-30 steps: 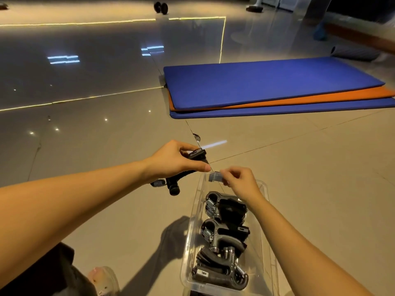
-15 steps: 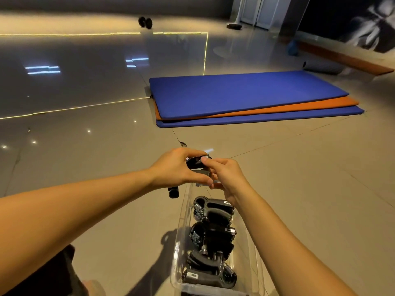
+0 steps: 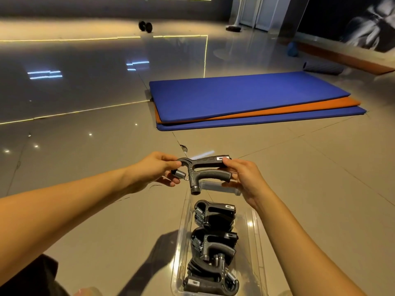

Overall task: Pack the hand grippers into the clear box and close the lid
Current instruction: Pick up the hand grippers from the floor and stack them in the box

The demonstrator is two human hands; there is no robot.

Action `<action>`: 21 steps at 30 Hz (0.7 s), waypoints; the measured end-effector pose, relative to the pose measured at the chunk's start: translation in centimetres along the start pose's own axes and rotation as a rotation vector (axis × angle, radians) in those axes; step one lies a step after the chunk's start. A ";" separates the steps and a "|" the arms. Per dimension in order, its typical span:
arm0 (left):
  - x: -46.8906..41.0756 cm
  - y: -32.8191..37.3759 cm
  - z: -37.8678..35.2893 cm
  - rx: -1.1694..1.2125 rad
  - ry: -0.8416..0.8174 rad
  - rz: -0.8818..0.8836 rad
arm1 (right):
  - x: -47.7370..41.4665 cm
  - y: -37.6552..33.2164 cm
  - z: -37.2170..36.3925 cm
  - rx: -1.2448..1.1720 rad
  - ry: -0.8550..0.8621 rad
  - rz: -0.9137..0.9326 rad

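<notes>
Head view looks down on a glossy beige tiled floor [image 3: 85, 167] in a dim room, with blue and orange mats [image 3: 245, 97] stacked ahead and a dumbbell [image 3: 145, 26] far off. An open-topped clear box [image 3: 181, 242] sits on the floor, three packed grippers [image 3: 214, 214] in a row inside (dark, with metal springs). Above its far end, a fourth hand gripper [image 3: 205, 167] is held level: the left hand [image 3: 149, 171] pinches its spring end, and the right hand [image 3: 243, 178] curls round its handle tips.
</notes>
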State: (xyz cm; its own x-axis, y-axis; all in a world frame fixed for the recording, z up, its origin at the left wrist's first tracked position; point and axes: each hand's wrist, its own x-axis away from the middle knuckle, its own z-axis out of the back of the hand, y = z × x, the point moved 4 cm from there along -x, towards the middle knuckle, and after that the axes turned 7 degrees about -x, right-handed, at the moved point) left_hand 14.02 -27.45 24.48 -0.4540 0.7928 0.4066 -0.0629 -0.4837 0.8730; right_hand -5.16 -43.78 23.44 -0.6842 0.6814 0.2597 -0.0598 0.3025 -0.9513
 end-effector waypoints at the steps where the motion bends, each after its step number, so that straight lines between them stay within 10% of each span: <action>1: -0.1 0.0 0.0 0.008 0.016 0.006 | 0.0 -0.3 0.1 0.153 0.013 0.087; 7: -1.2 -0.4 -0.6 -0.031 0.037 0.003 | 1.0 -0.8 -2.3 0.852 -0.229 0.444; 13: -2.7 -1.4 -2.5 -0.130 -0.002 -0.034 | 0.2 1.0 -1.5 1.040 -0.247 0.485; 21: -3.5 -6.2 -4.3 -1.026 -0.024 -0.264 | -1.8 8.0 2.7 1.171 -0.186 0.323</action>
State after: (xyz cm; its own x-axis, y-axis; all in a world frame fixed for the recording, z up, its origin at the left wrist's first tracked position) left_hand 12.16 -28.84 16.53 -0.3000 0.9200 0.2522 -0.8824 -0.3681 0.2930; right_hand -6.33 -44.39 14.90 -0.8758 0.4802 0.0483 -0.4196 -0.7082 -0.5678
